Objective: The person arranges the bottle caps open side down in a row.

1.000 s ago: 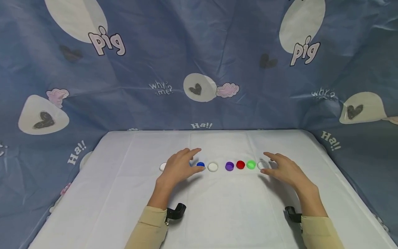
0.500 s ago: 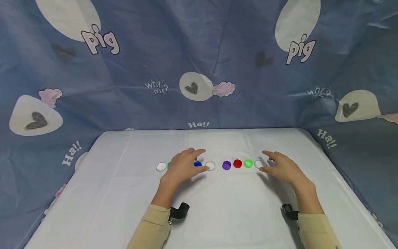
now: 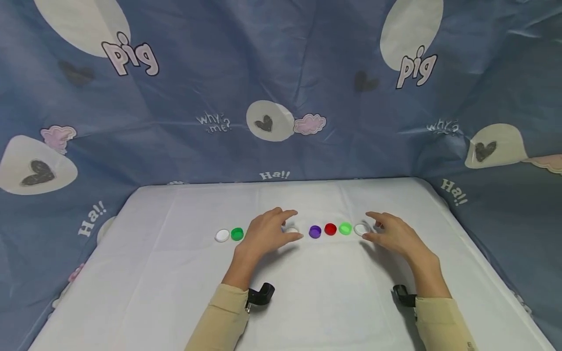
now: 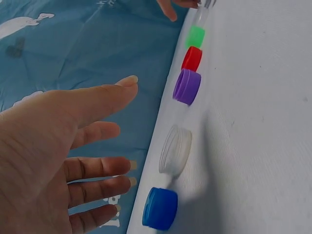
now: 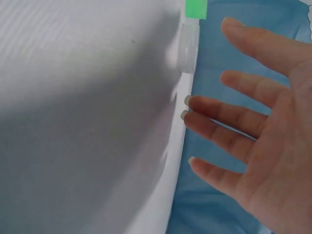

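Above a row of caps the left hand [image 3: 266, 234] hovers with thumb and fingers apart, holding nothing. Its fingertips frame a clear cap [image 3: 291, 229], also seen in the left wrist view [image 4: 175, 150] beyond a blue cap [image 4: 160, 208]; in the head view the hand hides the blue one. Beside the right hand [image 3: 397, 236], which is spread and holds nothing, lies another clear cap [image 3: 361, 229]. Between the hands sit a purple cap [image 3: 315, 231], a red cap [image 3: 331, 229] and a light green cap [image 3: 345, 228].
Left of the left hand lie a white cap [image 3: 222, 235] and a dark green cap [image 3: 237, 234]. The caps rest on a white-covered table [image 3: 325, 302]. A blue printed cloth [image 3: 219, 156] hangs behind it. Each wrist wears a black device.
The left hand has moved right along the row, uncovering the dark green cap and covering the blue one. The right hand stays near its clear cap. The head view has shifted slightly.
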`<state>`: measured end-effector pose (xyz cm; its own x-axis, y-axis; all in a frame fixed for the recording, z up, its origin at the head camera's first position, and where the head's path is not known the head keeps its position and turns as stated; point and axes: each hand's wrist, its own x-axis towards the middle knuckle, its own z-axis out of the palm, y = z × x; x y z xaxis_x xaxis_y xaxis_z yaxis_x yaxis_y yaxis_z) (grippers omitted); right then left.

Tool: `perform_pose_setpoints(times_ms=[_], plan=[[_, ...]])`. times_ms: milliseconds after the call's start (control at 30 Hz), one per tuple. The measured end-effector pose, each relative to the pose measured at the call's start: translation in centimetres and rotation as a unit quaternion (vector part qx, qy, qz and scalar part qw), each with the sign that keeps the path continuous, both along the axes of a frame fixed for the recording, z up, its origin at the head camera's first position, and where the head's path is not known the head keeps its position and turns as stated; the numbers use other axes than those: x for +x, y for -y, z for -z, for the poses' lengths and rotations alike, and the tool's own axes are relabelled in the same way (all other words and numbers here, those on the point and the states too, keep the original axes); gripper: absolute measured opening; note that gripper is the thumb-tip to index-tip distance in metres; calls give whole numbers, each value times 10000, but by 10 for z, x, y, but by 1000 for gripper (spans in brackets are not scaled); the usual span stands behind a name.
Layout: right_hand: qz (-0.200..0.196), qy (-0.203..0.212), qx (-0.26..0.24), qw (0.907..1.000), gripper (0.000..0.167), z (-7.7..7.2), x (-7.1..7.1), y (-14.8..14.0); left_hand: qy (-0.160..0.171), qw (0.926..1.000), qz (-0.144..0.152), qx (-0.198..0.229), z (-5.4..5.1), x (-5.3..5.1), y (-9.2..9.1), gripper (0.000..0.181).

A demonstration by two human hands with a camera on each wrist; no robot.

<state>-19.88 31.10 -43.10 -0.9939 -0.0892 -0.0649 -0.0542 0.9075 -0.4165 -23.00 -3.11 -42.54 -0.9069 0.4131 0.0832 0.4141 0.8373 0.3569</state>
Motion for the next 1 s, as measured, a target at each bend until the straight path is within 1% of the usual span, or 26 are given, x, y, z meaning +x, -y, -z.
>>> perform_pose_setpoints(times_ms=[167, 433, 667, 767, 1000], plan=[[17, 21, -16, 10000, 69, -2, 0, -1, 15, 9999, 115, -41, -2, -3, -10, 64], [-91, -151, -232, 9996, 66, -7, 0, -1, 100, 9990, 421, -105, -1, -5, -32, 66], [-79, -136, -167, 9997, 66, -8, 0, 0, -23, 9980, 599, -187, 2, -6, -47, 66], [-56, -166, -121, 9998, 66, -9, 0, 0, -39, 9979, 639, -140, 3, -7, -54, 65], [-30, -163, -127, 9998, 66, -9, 1, -1, 104, 9975, 697, 60, 4, -8, -70, 64]])
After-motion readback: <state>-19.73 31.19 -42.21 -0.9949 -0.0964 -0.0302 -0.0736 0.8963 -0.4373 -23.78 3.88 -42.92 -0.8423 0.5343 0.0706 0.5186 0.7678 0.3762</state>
